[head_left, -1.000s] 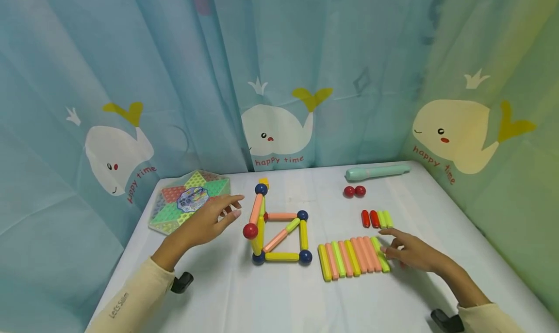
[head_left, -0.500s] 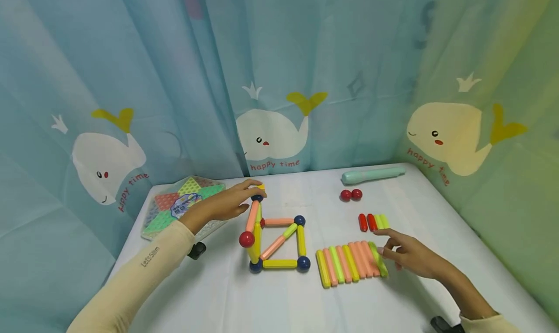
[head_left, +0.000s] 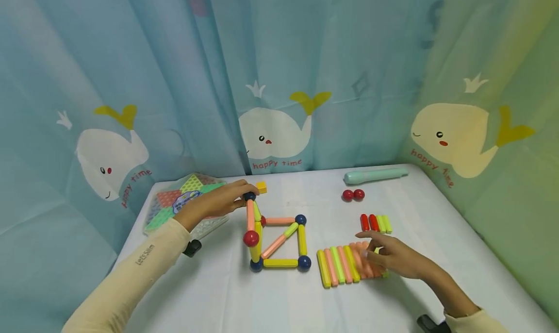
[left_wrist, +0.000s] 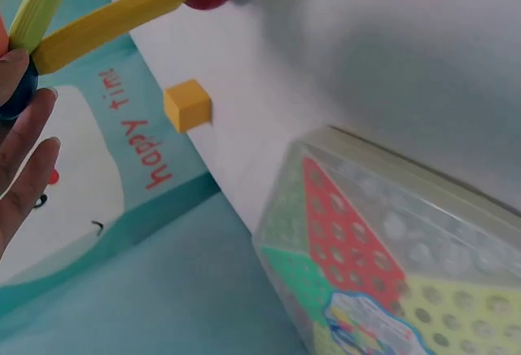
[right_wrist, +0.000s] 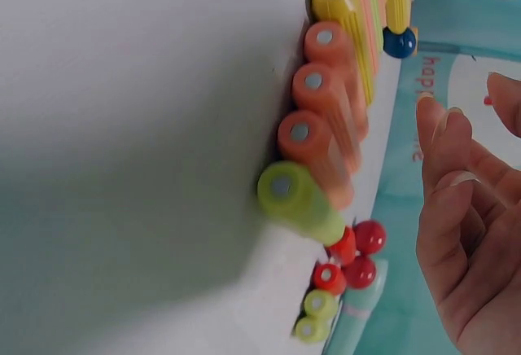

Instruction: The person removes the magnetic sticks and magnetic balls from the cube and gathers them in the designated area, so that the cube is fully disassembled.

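Note:
My left hand (head_left: 220, 200) pinches a dark blue ball (head_left: 249, 196) at the top back of a frame of magnetic rods and balls. In the left wrist view, a light green rod (left_wrist: 42, 5) and a yellow rod (left_wrist: 114, 26) meet at that ball. A salmon rod (head_left: 251, 216) runs from it to a red ball (head_left: 251, 239). The frame's square base has blue balls (head_left: 304, 262) at corners, and a diagonal rod (head_left: 274, 245) crosses it. My right hand (head_left: 397, 258) hovers over the right end of a row of loose rods (head_left: 334, 267), its loosely bent fingers holding nothing.
Behind the row lie short red and green rods (head_left: 373, 223), two red balls (head_left: 353, 195) and a mint-green pen-like object (head_left: 375, 175). A yellow cube (head_left: 261, 187) sits near the back edge. Under my left forearm is a patterned box (head_left: 168, 204). A curtain (head_left: 371, 56) hangs behind.
My left hand has moved right to the top blue ball, which has shifted slightly left with its rods. My right hand has moved left over the row's salmon rods.

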A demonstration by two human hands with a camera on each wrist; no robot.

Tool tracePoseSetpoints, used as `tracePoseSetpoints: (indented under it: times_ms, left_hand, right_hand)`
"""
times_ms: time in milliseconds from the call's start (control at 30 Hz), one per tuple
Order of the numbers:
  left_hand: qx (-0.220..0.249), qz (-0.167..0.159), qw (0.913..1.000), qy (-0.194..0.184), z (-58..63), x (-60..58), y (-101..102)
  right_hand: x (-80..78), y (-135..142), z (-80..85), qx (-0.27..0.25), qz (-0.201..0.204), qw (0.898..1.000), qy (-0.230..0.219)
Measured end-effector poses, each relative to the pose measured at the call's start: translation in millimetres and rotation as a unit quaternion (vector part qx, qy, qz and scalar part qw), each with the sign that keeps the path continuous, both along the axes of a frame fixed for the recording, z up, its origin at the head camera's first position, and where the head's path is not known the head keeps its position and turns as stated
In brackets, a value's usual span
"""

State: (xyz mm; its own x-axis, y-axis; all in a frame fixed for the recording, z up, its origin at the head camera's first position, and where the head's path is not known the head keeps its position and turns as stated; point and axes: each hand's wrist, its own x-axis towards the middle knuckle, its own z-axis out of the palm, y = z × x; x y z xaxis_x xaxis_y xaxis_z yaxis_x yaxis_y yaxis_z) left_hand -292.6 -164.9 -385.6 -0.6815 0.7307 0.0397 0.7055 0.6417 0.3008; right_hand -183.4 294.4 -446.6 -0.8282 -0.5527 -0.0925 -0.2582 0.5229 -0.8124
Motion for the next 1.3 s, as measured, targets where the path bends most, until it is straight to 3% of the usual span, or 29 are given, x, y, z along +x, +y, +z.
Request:
tracePoseSetpoints:
  times_ms: [200,533,733,900,1133,1300]
  left_hand:
    - [0.009,-0.002,1.0000,0.003,3.6,3.3,-3.3]
    - [0.007,0.027,0.9989,-0.038,-1.2,2.2,0.2]
    - [0.033,0.043,0.9975,-0.045,-2.8,4.7,3.1]
    - [0.037,0.032,0.9978,-0.046,-2.0,7.1,6.9]
    - [0.038,0.048,0.9954,-0.074,-3.5,8.1,5.4]
    - [0.041,0.047,0.9945,-0.084,-3.4,8.8,-1.6]
  right_hand:
    - [-8.2,-17.6,4.2,0.025,0.015,0.999,0.016]
    - [-21.2,-85.4,-0.4,0.064,0.025,0.997,0.019]
    - [-22.2,-114.7,-12.2,0.097,-0.027,0.995,-0.002]
    - [-19.0,-131.2,-16.8,0.149,-0.074,0.986,-0.016]
    - [-14.7,-149.2,-21.1,0.188,-0.048,0.981,0.031]
    - [-25.5,-157.1,-18.4,0.206,-0.035,0.977,0.042]
